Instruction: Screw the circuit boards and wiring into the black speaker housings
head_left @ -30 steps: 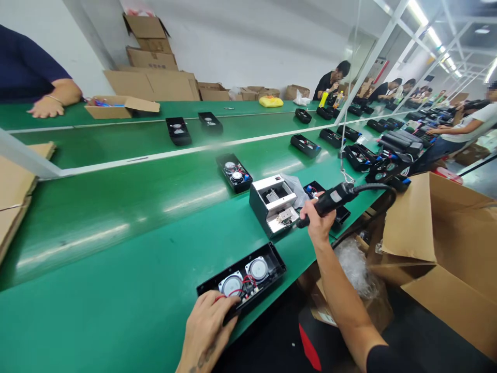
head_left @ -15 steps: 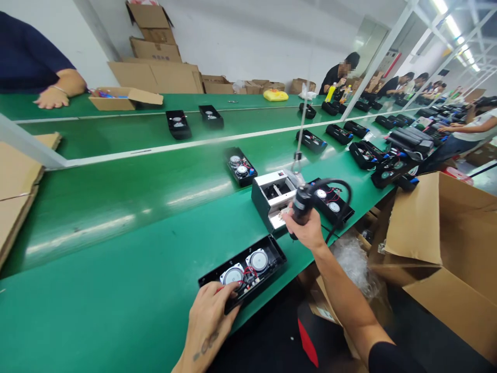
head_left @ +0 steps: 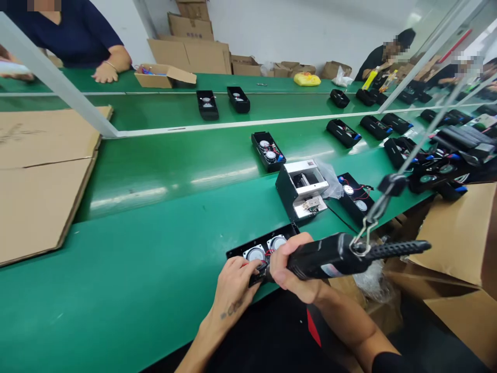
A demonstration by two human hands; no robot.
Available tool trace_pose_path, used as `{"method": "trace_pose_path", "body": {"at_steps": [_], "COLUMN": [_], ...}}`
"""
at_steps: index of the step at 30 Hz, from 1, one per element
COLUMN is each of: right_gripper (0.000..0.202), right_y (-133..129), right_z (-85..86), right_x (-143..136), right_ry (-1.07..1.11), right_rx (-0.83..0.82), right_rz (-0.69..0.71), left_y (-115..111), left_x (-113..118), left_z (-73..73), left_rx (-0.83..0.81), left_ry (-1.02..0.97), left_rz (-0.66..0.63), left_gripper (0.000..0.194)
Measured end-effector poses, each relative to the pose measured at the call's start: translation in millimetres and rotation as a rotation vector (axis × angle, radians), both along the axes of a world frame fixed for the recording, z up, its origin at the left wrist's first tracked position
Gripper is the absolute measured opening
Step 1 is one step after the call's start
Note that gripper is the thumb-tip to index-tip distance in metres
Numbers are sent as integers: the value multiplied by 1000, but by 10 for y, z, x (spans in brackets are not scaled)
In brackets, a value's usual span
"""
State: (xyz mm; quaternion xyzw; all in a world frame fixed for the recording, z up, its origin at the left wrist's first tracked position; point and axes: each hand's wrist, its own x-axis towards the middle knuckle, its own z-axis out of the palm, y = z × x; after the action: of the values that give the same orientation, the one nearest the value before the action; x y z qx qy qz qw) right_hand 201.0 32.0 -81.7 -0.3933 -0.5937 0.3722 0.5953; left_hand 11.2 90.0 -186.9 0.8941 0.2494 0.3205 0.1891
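In front of me a long black speaker box [head_left: 251,245] lies on the green bench, its open side up. It has two round speakers [head_left: 256,254] and red wires inside. My left hand [head_left: 235,285] grips its near left end, fingertips reaching in beside the left speaker. My right hand [head_left: 297,272] is closed round a black electric screwdriver [head_left: 324,256], which is tilted with its front end down over the box. The tip is hidden behind my hands. A metal clip ties the tool's rear to a hanging cord [head_left: 393,185].
Beyond the box stands a silver and black screw-feeder-like machine [head_left: 303,189]. Several other speaker boxes [head_left: 267,151] lie along the bench. Flat cardboard [head_left: 46,181] is at left, an open carton [head_left: 454,248] at right. Across the bench a person [head_left: 89,36] rests a hand on it.
My right hand has brought the screwdriver from the machine back over the speaker box, beside my left hand. My left hand stays at the box. The view has turned left.
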Motion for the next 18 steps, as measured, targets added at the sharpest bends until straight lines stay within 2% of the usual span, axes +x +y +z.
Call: {"method": "trace_pose_path", "body": {"at_steps": [4,9,15,18], "right_gripper": [30,34,26,25], "right_y": [37,102,160,147], "right_z": [-23,6,-23,-59], "right_x": [-83,-123,-183,-205], "right_ry": [-50,-81,-136,-151], "right_rx": [-18,-78,45,35], "right_rz": [16,-2,-14,6], "left_y": [3,3,-3,-12], "left_x": [1,9,-24,-36], "left_z": [-24,-41,-59,-51], "left_rx": [-28,20,-17,-35], "left_ry": [-3,-55,-27,-10], "left_rz": [-25,-15,-29,-43], "left_gripper": [30,30,15,11]}}
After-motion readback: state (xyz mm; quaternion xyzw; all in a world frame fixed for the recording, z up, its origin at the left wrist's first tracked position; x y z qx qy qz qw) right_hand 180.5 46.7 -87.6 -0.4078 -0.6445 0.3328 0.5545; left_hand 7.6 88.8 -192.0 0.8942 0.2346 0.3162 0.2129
